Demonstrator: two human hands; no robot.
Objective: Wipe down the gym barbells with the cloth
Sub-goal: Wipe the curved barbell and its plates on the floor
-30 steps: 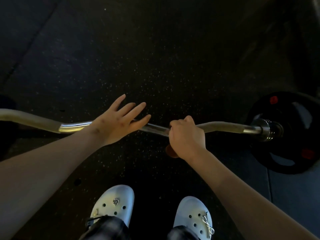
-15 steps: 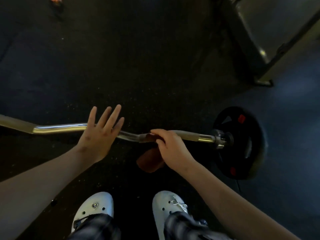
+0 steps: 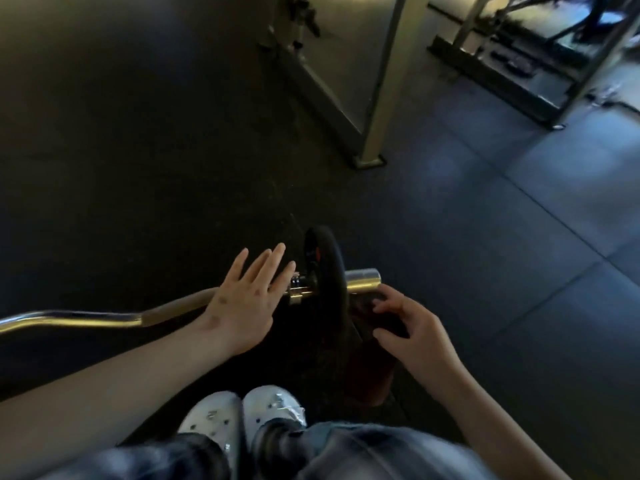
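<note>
A curved steel barbell (image 3: 86,318) runs from the left edge to a black weight plate (image 3: 329,271), seen edge-on, with its bright sleeve end (image 3: 363,278) sticking out to the right. My left hand (image 3: 242,299) lies flat with straight, spread fingers on the bar just left of the plate's collar. My right hand (image 3: 412,336) is to the right of the plate, below the sleeve end, fingers curled round a dark reddish-brown cloth (image 3: 374,362) that hangs down from it.
My two white clogs (image 3: 242,420) stand just below the bar on dark rubber floor tiles. A metal rack post with a base foot (image 3: 372,147) stands beyond the plate, and more machine frames (image 3: 519,74) fill the upper right.
My right hand has left the bar shaft and moved with the cloth past the plate to the sleeve end. My left hand slid right along the bar to the collar. The view swung right.
</note>
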